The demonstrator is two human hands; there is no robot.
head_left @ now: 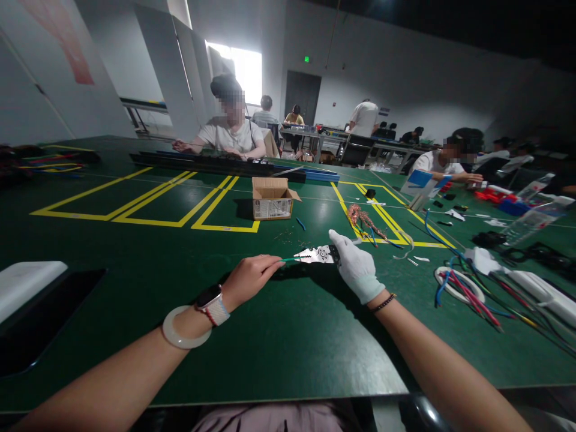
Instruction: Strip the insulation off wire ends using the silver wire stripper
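My left hand [252, 277], bare with a watch and a pale bangle at the wrist, pinches a short green wire [290, 259] and holds its end in the jaws of a metal wire stripper [317, 255]. My right hand [355, 265], in a white glove, is closed round the stripper's handles just above the green table [279, 336]. The two hands sit close together, left of the tool and right of it.
An open cardboard box [271, 198] stands beyond the hands, inside yellow tape lines. A pile of stripped wires [365, 221] lies ahead on the right, and loose coloured cables [472, 294] with a tape roll on the far right. Other people sit across the table. A dark tablet [40, 318] lies left.
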